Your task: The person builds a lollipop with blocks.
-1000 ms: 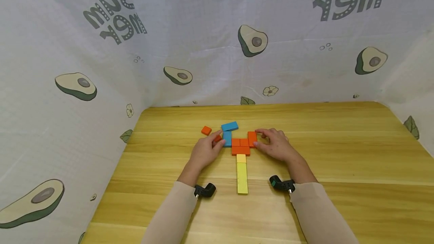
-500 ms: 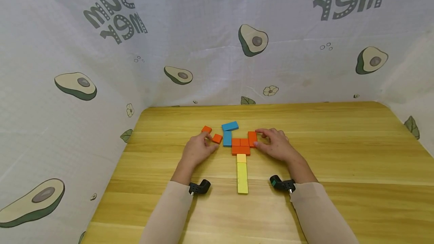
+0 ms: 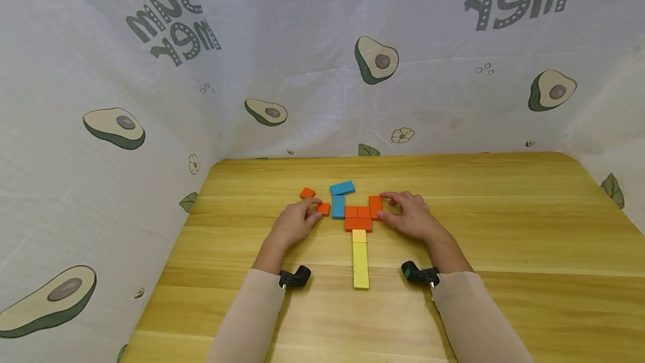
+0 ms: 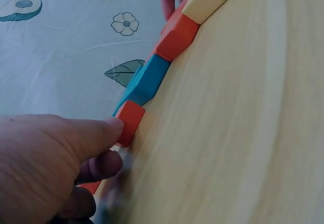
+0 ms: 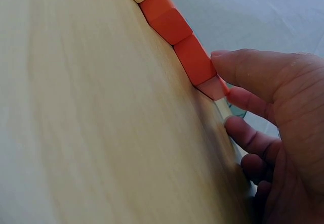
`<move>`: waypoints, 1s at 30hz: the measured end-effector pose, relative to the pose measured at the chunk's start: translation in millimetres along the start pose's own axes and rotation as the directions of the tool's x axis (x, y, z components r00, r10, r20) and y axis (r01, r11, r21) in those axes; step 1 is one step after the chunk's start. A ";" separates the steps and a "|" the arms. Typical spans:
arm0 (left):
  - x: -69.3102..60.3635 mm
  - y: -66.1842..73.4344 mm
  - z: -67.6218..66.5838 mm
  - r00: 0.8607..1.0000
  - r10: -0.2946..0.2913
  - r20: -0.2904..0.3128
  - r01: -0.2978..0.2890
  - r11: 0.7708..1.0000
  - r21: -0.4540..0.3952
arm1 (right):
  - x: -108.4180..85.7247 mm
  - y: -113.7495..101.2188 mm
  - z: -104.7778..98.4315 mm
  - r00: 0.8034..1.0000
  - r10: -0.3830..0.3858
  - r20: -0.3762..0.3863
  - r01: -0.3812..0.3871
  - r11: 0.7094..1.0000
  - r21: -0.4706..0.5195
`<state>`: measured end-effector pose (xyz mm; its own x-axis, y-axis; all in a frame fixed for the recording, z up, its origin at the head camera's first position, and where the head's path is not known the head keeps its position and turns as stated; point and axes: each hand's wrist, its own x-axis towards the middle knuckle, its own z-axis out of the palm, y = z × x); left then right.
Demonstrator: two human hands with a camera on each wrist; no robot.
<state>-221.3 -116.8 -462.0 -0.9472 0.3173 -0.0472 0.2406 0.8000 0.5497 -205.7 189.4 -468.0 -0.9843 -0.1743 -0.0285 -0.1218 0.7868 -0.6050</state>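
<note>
My left hand point(image 3: 292, 224) pinches a small square orange block point(image 3: 323, 209) between thumb and index finger, just left of an upright blue block point(image 3: 338, 206). In the left wrist view my thumb presses the face of that square block. My right hand point(image 3: 410, 218) holds the right side of an upright orange block point(image 3: 375, 206), thumb at its near end and index finger at its far end. Between the upright blocks lie two small orange squares point(image 3: 357, 212) above an orange rectangle point(image 3: 358, 224). Below these, a pale yellow square point(image 3: 359, 236) meets a long yellow block point(image 3: 360, 265).
A second blue block point(image 3: 342, 187) lies slanted at the far end of the upright blue one. A loose orange square point(image 3: 307, 192) sits beyond my left hand. Everything rests on a wooden table point(image 3: 529, 296); a patterned cloth point(image 3: 322, 60) hangs behind it.
My left hand has left the blue block, moved left and taken hold of the nearer orange square, which now lies straighter. My right hand has stayed put.
</note>
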 end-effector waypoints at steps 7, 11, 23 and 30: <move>1.5 -3.1 1.8 1.000 -0.026 0.008 0.026 0.999 -0.027 | 0.1 1.1 1.6 1.000 -0.010 -0.004 0.010 1.000 0.003; 0.7 -2.9 0.7 0.999 -0.033 0.015 0.034 0.998 -0.056 | 0.6 1.6 2.1 1.000 -0.008 -0.005 0.008 1.000 0.006; 11.9 25.6 2.3 0.997 0.055 -0.055 -0.064 0.981 -0.180 | 0.8 2.2 1.8 1.000 -0.005 0.002 0.005 1.000 0.004; 39.0 58.6 10.3 0.997 0.075 0.017 -0.075 0.997 -0.021 | 0.7 1.1 1.1 1.000 -0.007 -0.001 0.007 1.000 0.002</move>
<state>-241.9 -52.3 -440.2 -0.9226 0.3851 -0.0198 0.3064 0.7632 0.5689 -206.4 189.5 -469.6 -0.9836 -0.1789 -0.0233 -0.1283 0.7844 -0.6069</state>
